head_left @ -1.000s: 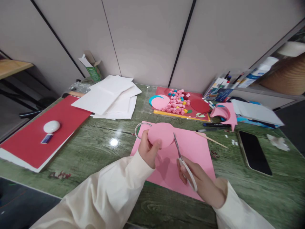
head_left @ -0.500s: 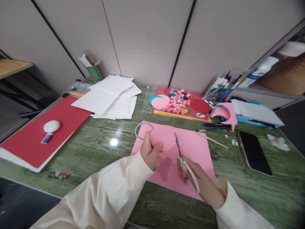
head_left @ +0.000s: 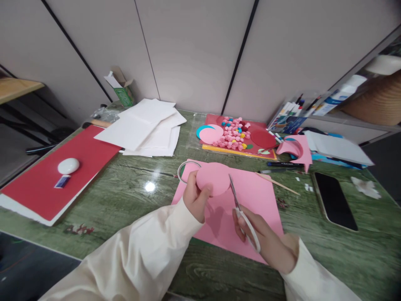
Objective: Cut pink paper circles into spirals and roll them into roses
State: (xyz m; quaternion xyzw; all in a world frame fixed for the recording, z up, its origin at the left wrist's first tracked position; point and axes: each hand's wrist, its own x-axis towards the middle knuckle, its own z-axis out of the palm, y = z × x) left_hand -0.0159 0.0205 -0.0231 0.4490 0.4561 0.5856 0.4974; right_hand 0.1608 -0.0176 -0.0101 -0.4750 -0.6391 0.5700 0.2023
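Between the thumb and fingers of my left hand (head_left: 196, 196) is a round pink paper disc (head_left: 214, 177), held by its left edge above the table. My right hand (head_left: 260, 234) grips white-handled scissors (head_left: 247, 221), whose blades point up and meet the right edge of the disc. Beneath both hands lies a large pink sheet (head_left: 260, 196) with the hands' shadow on it. A roll of tape (head_left: 179, 171) rests at the sheet's upper left corner, partly behind my left hand.
Behind the sheet, small pink, blue and yellow pieces (head_left: 233, 136) lie on red paper. White sheets (head_left: 138, 125) and a red sheet (head_left: 53, 175) are on the left. A phone (head_left: 335, 200), wooden stick (head_left: 278, 184) and pens (head_left: 282, 164) lie to the right.
The pink disc has turned slightly in my left hand, and its round outline shows more clearly. My right hand and the scissors have hardly moved.
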